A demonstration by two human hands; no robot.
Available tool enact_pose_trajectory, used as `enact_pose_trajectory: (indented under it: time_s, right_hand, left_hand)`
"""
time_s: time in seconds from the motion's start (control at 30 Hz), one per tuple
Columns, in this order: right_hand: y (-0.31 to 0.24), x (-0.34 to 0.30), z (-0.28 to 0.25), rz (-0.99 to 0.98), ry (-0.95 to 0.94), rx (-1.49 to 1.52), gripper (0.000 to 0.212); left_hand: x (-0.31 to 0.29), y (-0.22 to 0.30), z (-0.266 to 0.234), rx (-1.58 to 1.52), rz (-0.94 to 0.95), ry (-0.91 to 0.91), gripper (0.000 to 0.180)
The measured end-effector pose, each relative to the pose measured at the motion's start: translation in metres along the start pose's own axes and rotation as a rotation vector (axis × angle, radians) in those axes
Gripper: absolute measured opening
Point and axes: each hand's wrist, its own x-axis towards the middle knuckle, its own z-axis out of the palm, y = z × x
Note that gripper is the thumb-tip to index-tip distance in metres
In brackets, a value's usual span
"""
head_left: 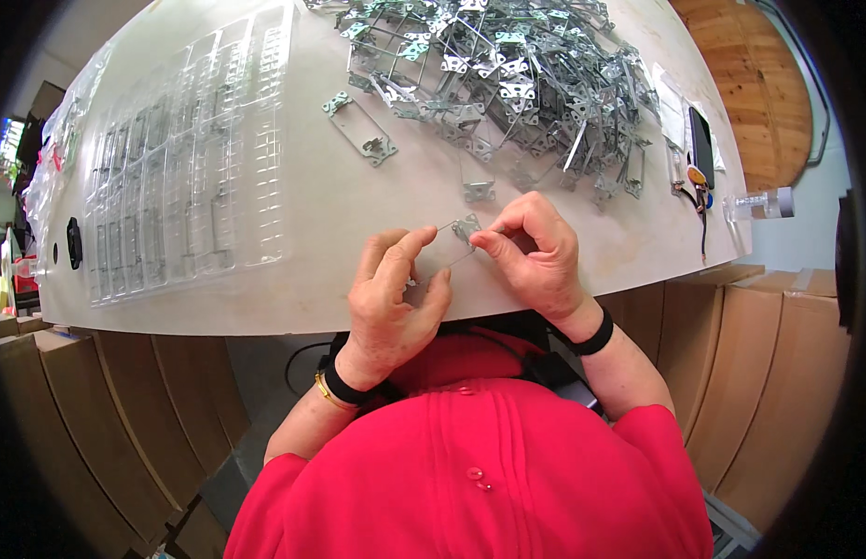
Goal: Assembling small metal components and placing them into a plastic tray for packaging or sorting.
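Note:
Close to the table's front edge, both hands work on one small metal bracket (466,229), which has a flat end plate and thin side rods. My left hand (392,296) is closed around its near end, thumb and fingers on the rods; that end is partly hidden. At the far plate, my right hand (537,250) pinches with thumb and forefinger; whether a tiny part sits between the fingertips cannot be made out. Just beyond lies a large heap of similar metal brackets (517,88). A single bracket frame (361,130) lies apart, left of the heap.
A clear plastic tray (270,177) with compartments holding metal parts covers the table's left side. On the right are a dark phone (701,140), a keyring with a round yellow tag (698,176) and a clear bottle (757,204). Cardboard boxes (764,363) stand below both table sides.

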Motion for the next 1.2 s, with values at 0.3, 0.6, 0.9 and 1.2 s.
enact_pose_trajectory:
  time_s: [0.3, 0.6, 0.9, 1.2]
  right_hand:
    - [0.004, -0.001, -0.001, -0.089, 0.075, -0.024, 0.021]
    - [0.009, -0.001, 0.001, -0.246, 0.089, -0.024, 0.018]
    - [0.012, -0.009, 0.005, -0.017, 0.073, 0.227, 0.016]
    - [0.011, -0.010, 0.000, 0.001, -0.013, 0.351, 0.015]
  left_hand:
    - [0.001, 0.003, -0.001, 0.016, -0.001, -0.020, 0.051]
    - [0.000, 0.001, 0.001, 0.066, 0.045, -0.011, 0.050]
    - [0.006, 0.010, 0.002, 0.297, 0.128, -0.013, 0.048]
    - [0.012, 0.027, 0.007, 0.471, 0.202, -0.068, 0.052]
